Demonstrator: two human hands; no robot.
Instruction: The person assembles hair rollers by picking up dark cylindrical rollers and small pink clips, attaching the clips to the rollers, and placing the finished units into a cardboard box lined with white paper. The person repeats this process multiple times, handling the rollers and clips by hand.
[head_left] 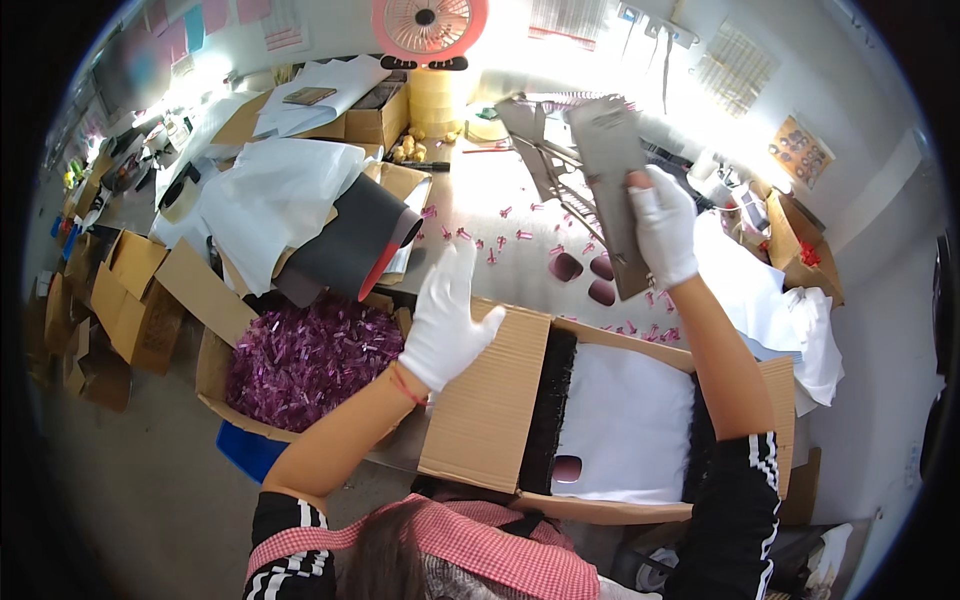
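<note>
My right hand [667, 228], in a white glove with a bare thumb tip showing, grips a long flat grey metal plate [606, 160] and holds it tilted above the table. A dark metal frame with thin bars [540, 145] lies close behind the plate; whether the two are joined I cannot tell. Holding nothing, my gloved left hand [447, 318] is raised with fingers spread over the left flap of a cardboard box [485, 400]. Purple tinted lenses [565, 266] lie on the table beside the plate. Another lens [567, 469] rests on white sheet [630, 410] in the box.
A carton of shiny purple plastic pieces [310, 355] stands at the left. Similar pieces are scattered over the grey table [470, 205]. A dark rolled sheet [345, 235] and white paper [275, 195] lie behind the carton. At the back stands a pink fan [427, 25].
</note>
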